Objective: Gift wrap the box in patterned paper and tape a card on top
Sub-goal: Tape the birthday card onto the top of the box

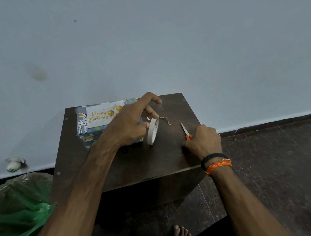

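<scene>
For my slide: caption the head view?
Left hand holds tape roll; right hand grips scissors beside wrapped box.

Dim, even indoor light with a cool bluish cast; its source is out of view. The wall (143, 42) reads as flat grey-blue with no glare. Shadows are soft, deepest below the dark table (133, 166). Wide-angle distortion bows the skirting line and stretches both forearms toward the lower corners. The floor (280, 162) at right is slightly smeared; the centre stays fairly sharp.
</scene>
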Available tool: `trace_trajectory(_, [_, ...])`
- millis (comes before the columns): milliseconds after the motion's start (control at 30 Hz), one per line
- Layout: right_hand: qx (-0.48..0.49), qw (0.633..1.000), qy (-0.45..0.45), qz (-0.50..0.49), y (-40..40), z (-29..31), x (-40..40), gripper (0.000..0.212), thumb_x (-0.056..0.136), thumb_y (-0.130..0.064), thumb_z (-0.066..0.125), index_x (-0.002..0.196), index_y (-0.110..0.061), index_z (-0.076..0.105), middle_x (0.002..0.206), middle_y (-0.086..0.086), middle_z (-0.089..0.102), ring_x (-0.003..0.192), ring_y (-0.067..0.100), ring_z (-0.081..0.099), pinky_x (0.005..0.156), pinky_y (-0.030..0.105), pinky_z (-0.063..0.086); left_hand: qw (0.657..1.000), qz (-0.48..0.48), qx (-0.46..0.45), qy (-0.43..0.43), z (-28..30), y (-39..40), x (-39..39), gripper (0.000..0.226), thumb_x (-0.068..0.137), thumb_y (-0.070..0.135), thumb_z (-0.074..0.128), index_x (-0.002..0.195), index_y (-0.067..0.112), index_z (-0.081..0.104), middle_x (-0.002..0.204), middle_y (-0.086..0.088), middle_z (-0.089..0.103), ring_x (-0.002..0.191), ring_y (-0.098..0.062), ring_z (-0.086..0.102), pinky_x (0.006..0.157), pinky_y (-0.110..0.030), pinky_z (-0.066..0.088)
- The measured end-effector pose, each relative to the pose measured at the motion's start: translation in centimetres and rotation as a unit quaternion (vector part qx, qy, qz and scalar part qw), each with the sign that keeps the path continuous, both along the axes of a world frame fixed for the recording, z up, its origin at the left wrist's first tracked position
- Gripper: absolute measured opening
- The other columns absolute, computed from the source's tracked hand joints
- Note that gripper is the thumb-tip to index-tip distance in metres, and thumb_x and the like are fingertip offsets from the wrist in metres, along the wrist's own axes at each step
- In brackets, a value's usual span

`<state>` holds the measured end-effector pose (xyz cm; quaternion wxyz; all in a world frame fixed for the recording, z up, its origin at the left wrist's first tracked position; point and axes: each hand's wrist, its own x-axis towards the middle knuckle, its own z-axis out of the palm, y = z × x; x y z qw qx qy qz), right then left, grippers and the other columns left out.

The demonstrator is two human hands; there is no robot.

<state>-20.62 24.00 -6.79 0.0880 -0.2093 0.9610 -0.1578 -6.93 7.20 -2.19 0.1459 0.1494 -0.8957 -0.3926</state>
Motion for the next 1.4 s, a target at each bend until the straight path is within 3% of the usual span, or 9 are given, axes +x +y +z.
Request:
trace_trajectory(200, [0.013, 1.000, -0.006, -0.026, 0.2, 0.0, -0.1, 0.038, 0.088, -0.030, 0.074, 0.110, -0.001, 0.064, 0.116, 0.016, 0.054, 0.100, 0.035, 0.062, 0.085, 0.040, 0.054, 1.000, -0.004, -0.024, 0.001, -0.4, 0.2, -0.4, 0.069, 0.077, 0.000, 0.075, 0.125, 0.040, 0.045, 0.102, 0.014, 0.068, 0.101, -0.018, 0.064, 0.094, -0.051, 0.052])
trace_trajectory(333, [0.018, 0.999, -0.022, -0.030, 0.4, 0.2, -0.3, 0.039, 0.088, -0.033, 0.076, 0.110, -0.003, 0.063, 0.115, 0.015, 0.058, 0.101, 0.034, 0.063, 0.086, 0.042, 0.056, 1.000, 0.005, -0.021, 0.017, -0.8, 0.2, -0.6, 0.068, 0.077, 0.003, 0.079, 0.127, 0.037, 0.047, 0.099, 0.013, 0.068, 0.099, -0.017, 0.063, 0.092, -0.049, 0.053])
trace_trajectory(500, [0.028, 0.998, -0.043, -0.023, 0.4, 1.0, -0.1, 0.038, 0.083, -0.036, 0.081, 0.091, -0.012, 0.053, 0.095, 0.008, 0.056, 0.089, 0.028, 0.059, 0.081, 0.042, 0.056, 0.999, 0.013, -0.020, 0.027, -1.1, 0.2, -0.8, 0.067, 0.078, 0.004, 0.080, 0.127, 0.036, 0.048, 0.099, 0.013, 0.068, 0.101, -0.009, 0.063, 0.092, -0.044, 0.054])
trace_trajectory(800, [0.020, 0.999, -0.024, -0.010, 0.3, 1.9, 0.8, 0.045, 0.079, -0.032, 0.082, 0.068, -0.015, 0.042, 0.074, 0.004, 0.052, 0.077, 0.027, 0.056, 0.079, 0.040, 0.058, 0.998, 0.012, -0.037, 0.050, -1.4, 0.2, -1.1, 0.062, 0.079, 0.012, 0.083, 0.127, 0.032, 0.050, 0.095, 0.014, 0.070, 0.090, -0.017, 0.066, 0.089, -0.046, 0.054])
trace_trajectory(933, [-0.006, 1.000, -0.026, -0.005, 0.0, 1.7, 0.5, 0.034, 0.077, -0.027, 0.084, 0.078, -0.008, 0.057, 0.089, 0.013, 0.067, 0.084, 0.031, 0.067, 0.077, 0.041, 0.061, 0.998, 0.018, -0.041, 0.052, -1.4, 0.3, -1.1, 0.058, 0.081, 0.011, 0.081, 0.125, 0.033, 0.050, 0.093, 0.014, 0.070, 0.089, -0.017, 0.067, 0.089, -0.045, 0.054])
trace_trajectory(1100, [-0.016, 0.995, -0.099, 0.005, 0.0, 0.9, -0.7, 0.037, 0.068, -0.034, 0.090, 0.079, -0.005, 0.072, 0.076, 0.009, 0.074, 0.073, 0.022, 0.072, 0.074, 0.037, 0.062, 0.998, 0.023, -0.039, 0.049, -1.5, 0.3, -1.2, 0.060, 0.080, 0.011, 0.081, 0.124, 0.036, 0.049, 0.093, 0.015, 0.070, 0.088, -0.022, 0.068, 0.088, -0.047, 0.054])
trace_trajectory(1200, [-0.066, 0.979, -0.189, 0.041, 0.2, 1.1, -0.5, 0.034, 0.080, -0.037, 0.084, 0.073, -0.004, 0.076, 0.060, 0.004, 0.073, 0.058, 0.014, 0.073, 0.066, 0.027, 0.062, 0.998, 0.024, -0.033, 0.044, -1.4, 0.2, -1.2, 0.060, 0.079, 0.011, 0.082, 0.124, 0.036, 0.049, 0.093, 0.014, 0.071, 0.088, -0.022, 0.068, 0.088, -0.047, 0.054])
trace_trajectory(1300, [-0.150, 0.945, -0.287, 0.048, 0.3, 2.1, -0.1, 0.048, 0.083, -0.048, 0.078, 0.087, 0.000, 0.076, 0.074, 0.012, 0.076, 0.065, 0.026, 0.076, 0.065, 0.034, 0.064, 0.999, 0.024, -0.029, 0.040, -1.4, 0.1, -1.1, 0.061, 0.080, 0.011, 0.082, 0.124, 0.036, 0.049, 0.093, 0.013, 0.071, 0.088, -0.023, 0.068, 0.087, -0.048, 0.054])
trace_trajectory(1400, [-0.141, 0.931, -0.315, 0.116, 0.6, 2.7, -0.2, 0.043, 0.085, -0.046, 0.076, 0.089, -0.003, 0.075, 0.093, 0.016, 0.076, 0.074, 0.033, 0.076, 0.074, 0.046, 0.065, 0.998, 0.025, -0.028, 0.040, -1.3, 0.1, -1.1, 0.061, 0.079, 0.011, 0.082, 0.124, 0.037, 0.049, 0.093, 0.012, 0.071, 0.089, -0.024, 0.068, 0.087, -0.048, 0.054])
